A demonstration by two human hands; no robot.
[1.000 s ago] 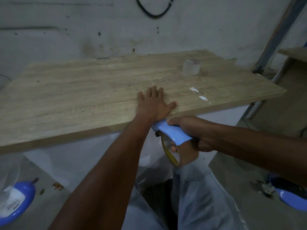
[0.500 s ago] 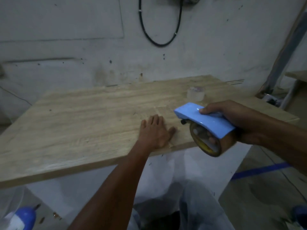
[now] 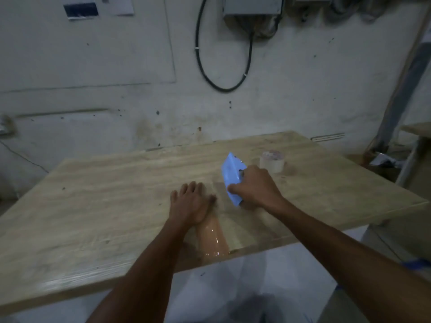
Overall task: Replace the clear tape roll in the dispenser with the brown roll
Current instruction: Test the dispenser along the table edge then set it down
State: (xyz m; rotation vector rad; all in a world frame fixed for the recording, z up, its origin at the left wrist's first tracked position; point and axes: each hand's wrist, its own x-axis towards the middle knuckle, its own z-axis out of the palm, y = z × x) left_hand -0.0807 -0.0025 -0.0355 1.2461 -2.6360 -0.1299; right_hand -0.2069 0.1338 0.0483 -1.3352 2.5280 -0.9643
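Pressing my left hand [image 3: 190, 203] flat on brown tape [image 3: 213, 238] stuck to the table [image 3: 93, 206], right hand [image 3: 254, 190] clamped round the dispenser [image 3: 231, 178]; clear roll [image 3: 272, 161] sits beyond it, swap seemingly done.

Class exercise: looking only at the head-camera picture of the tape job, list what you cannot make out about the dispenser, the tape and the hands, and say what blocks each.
- Roll inside the blue dispenser: hidden by its cover and the right hand.
- Where the brown tape strip begins: covered by the left hand.
- Clear roll: too dim and small to judge how much tape remains.
- Table near edge: motion blurred.
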